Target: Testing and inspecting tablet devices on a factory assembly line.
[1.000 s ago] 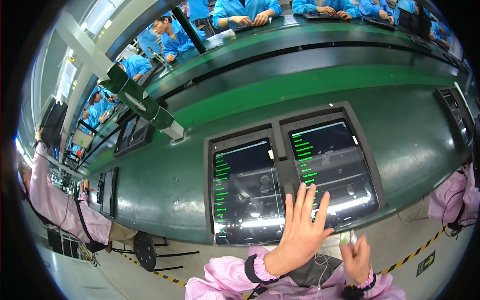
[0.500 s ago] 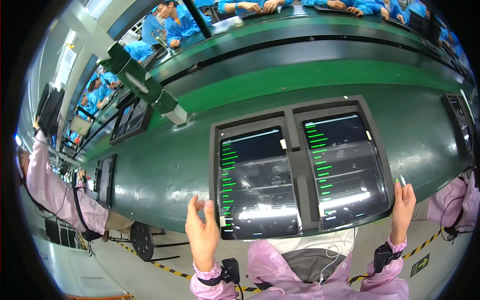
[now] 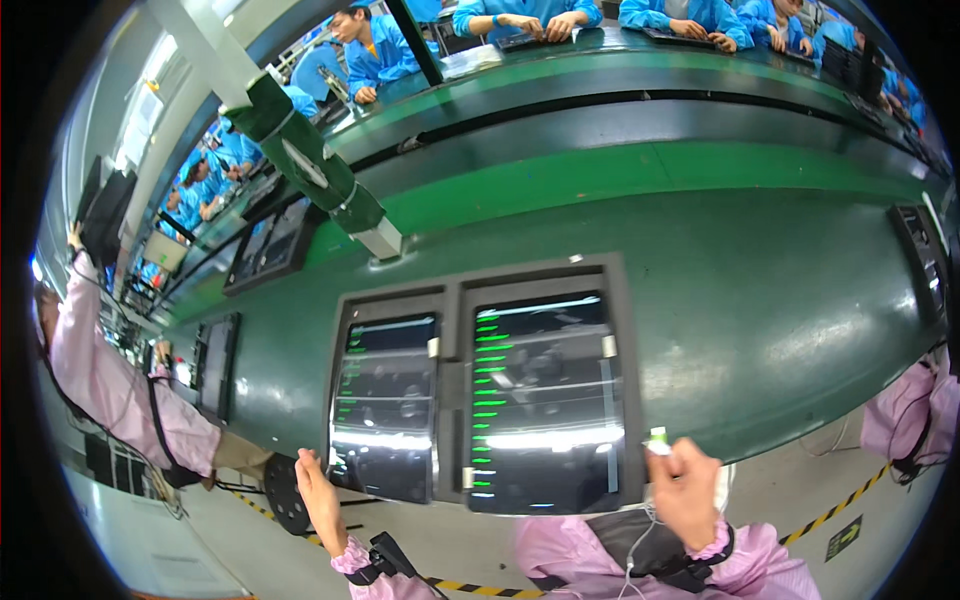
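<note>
Two tablets with lit black screens and green lines, the left tablet (image 3: 385, 410) and the right tablet (image 3: 545, 400), lie side by side in a dark grey foam tray (image 3: 453, 390) at the bench's near edge. At the tray's lower left corner is my left hand (image 3: 322, 505), fingers stretched and holding nothing; whether it touches the tray is unclear. By the lower right corner, my right hand (image 3: 688, 492) has its fingers closed on a small white-and-green object (image 3: 657, 438), too small to name. A pale tab sticks up on each tablet's edge.
The green bench (image 3: 760, 300) curves away to both sides. A metal post (image 3: 310, 170) rises behind the tray. Another tray (image 3: 270, 245) and a dark device (image 3: 215, 365) lie to the left, one more device (image 3: 920, 255) far right. People in pink and blue work around.
The tray with both tablets has shifted left in view and turned slightly. My left hand has moved left and down, its fingers straighter. My right hand has come left and lower with the white-and-green object.
</note>
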`<act>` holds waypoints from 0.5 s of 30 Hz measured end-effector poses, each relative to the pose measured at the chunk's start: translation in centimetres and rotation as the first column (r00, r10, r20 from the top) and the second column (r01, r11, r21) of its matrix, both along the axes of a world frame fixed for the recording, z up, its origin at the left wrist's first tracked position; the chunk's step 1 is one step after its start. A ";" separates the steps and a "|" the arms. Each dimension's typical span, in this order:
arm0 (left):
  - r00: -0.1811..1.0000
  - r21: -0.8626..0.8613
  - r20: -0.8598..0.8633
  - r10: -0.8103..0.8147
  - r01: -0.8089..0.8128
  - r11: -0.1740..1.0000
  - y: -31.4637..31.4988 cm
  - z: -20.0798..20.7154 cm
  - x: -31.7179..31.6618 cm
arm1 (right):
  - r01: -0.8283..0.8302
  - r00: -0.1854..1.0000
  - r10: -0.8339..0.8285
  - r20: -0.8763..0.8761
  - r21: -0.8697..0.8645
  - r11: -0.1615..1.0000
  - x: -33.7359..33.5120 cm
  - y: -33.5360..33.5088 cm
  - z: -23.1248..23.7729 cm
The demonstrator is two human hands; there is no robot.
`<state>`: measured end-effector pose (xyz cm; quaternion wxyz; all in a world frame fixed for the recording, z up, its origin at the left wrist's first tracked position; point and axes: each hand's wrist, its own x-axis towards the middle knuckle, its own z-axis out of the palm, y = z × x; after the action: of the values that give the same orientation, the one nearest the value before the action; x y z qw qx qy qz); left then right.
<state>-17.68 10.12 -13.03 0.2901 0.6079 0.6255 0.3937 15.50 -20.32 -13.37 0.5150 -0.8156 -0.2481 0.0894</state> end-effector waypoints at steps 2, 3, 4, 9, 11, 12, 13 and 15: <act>0.959 -0.048 0.223 0.178 -0.171 0.984 3.0 0.3 -2.1 | -0.145 0.988 0.149 -0.046 0.088 0.986 -2.5 4.2 0.2; 0.905 -0.080 0.331 0.267 -0.255 0.963 4.1 0.9 -3.0 | -0.237 0.969 0.243 -0.051 0.109 0.965 -3.6 6.3 0.3; 0.868 -0.033 0.345 0.358 -0.370 0.928 4.7 1.5 -3.4 | -0.339 0.920 0.363 -0.145 0.167 0.926 -4.9 8.4 0.5; 0.842 0.428 0.434 0.320 -0.505 0.750 4.4 6.0 1.2 | -0.573 0.769 0.636 -0.064 0.372 0.731 -7.8 12.2 1.6; 0.906 0.506 0.410 0.106 -0.322 0.800 2.5 7.6 5.8 | -0.532 0.760 0.618 -0.203 0.353 0.770 -6.6 11.2 1.8; 0.919 0.513 0.388 -0.066 -0.156 0.844 1.4 8.0 8.4 | -0.487 0.761 0.591 -0.267 0.367 0.792 -5.7 10.7 1.8; 0.895 0.530 0.367 -0.254 0.023 0.848 0.2 8.4 11.2 | -0.439 0.753 0.545 -0.368 0.336 0.833 -4.6 10.2 1.9; 0.728 0.481 0.432 -0.532 0.313 0.819 -2.0 8.3 17.5 | -0.389 0.767 0.483 -0.423 0.294 0.873 -1.4 8.9 2.2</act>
<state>-0.17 8.11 -4.71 0.4181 0.6411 0.2694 0.5845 14.05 -11.39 -11.20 0.6000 -0.6336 -0.3020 0.3838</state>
